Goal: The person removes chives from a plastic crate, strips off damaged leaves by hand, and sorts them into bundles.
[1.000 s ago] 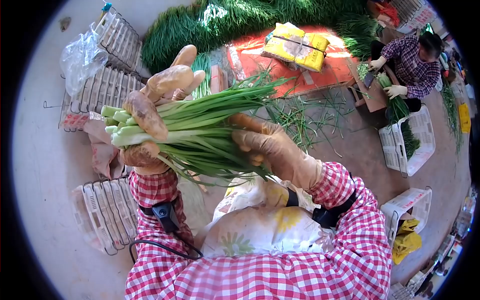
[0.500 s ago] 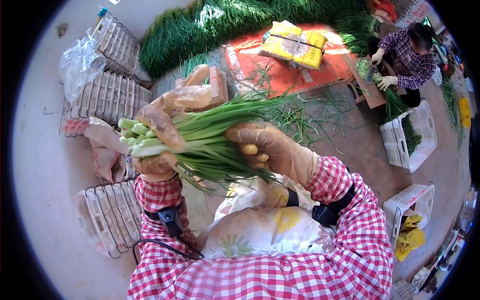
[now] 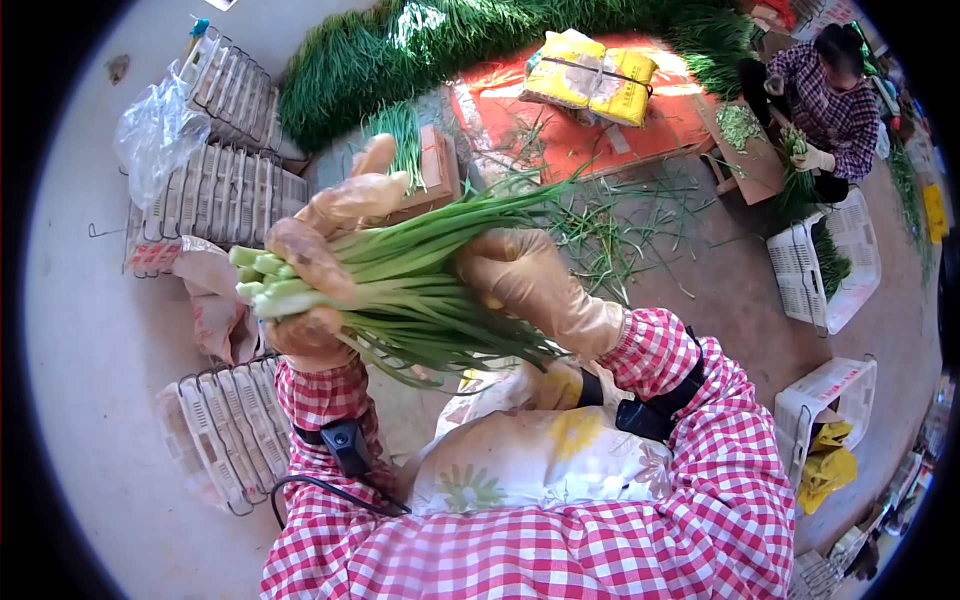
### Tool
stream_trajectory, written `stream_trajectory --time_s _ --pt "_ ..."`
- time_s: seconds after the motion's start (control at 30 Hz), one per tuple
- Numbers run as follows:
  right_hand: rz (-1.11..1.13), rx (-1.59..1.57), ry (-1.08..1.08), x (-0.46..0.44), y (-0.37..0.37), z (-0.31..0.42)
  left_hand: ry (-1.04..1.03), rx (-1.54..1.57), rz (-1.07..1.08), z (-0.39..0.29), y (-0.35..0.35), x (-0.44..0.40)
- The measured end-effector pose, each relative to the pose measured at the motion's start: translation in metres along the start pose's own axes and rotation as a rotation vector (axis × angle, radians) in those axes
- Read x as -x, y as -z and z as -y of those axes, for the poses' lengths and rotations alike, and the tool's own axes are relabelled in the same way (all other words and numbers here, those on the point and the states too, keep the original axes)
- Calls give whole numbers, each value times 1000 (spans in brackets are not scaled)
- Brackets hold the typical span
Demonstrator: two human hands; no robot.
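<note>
A bunch of long green stalks lies sideways in front of my chest, its pale cut ends to the left and its leaves to the right. Gloved and wrapped round the pale end, my left hand grips the bunch, with some of its fingers pointing up. My right hand, also gloved, is closed round the leaves near their middle; its fingertips are partly hidden by the leaves.
Stacked white crates stand at the left, with a plastic bag. Green stalks are heaped at the back beside a yellow package on an orange sheet. At upper right a person handles stalks near a white crate.
Both hands and the bunch have shifted slightly since the first frame, the left hand rightward and then a little back left. The other person's hands have moved apart.
</note>
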State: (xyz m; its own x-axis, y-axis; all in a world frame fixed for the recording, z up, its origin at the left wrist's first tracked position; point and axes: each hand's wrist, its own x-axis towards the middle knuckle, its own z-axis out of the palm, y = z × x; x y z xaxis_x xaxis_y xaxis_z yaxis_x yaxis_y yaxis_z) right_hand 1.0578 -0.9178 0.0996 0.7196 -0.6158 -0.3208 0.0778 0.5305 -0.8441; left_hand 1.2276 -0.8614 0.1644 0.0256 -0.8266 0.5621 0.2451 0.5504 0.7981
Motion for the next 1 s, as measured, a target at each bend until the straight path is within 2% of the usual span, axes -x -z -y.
stream_trajectory --time_s 0.03,0.1,0.17,0.33,0.4,0.5,0.53,0.57,0.6,0.63,0.67,0.77,0.8,0.9,0.97,1.0 --pt "-5 31 69 2 0 -1 0 117 -57 0 -5 -3" --pt "-44 63 66 2 3 -5 -44 360 -40 2 -5 -8" --pt "-65 117 88 -4 14 -19 -87 530 62 8 3 -15" --pt "-216 156 47 3 50 -23 -34 401 7 -5 25 -8" --pt "-332 156 135 -5 83 -42 -30 365 -43 -10 37 -2" --pt "-485 290 -19 -5 140 -56 -26 316 -122 -18 51 9" --pt "-407 215 -87 -6 170 -66 -24 299 -153 -20 56 12" --pt "-395 371 -29 -13 204 -95 -17 285 -185 -21 61 15" --pt "-347 858 216 -12 237 -124 -12 277 -213 -19 66 16" --pt "-265 1108 -289 -3 242 -117 -2 273 -247 -18 71 15" --pt "-215 1451 -431 -2 259 -139 12 283 -274 -15 77 13" --pt "-409 1093 -617 13 248 -116 9 277 -327 -8 82 11" --pt "-485 1133 -559 18 238 -107 1 279 -310 -6 84 12" --pt "-563 1208 -174 20 236 -103 -15 215 -336 -6 81 14" --pt "-535 1128 324 7 224 -98 -29 203 -198 -6 82 8" --pt "-508 1030 401 6 206 -86 -21 214 -136 -6 85 6"
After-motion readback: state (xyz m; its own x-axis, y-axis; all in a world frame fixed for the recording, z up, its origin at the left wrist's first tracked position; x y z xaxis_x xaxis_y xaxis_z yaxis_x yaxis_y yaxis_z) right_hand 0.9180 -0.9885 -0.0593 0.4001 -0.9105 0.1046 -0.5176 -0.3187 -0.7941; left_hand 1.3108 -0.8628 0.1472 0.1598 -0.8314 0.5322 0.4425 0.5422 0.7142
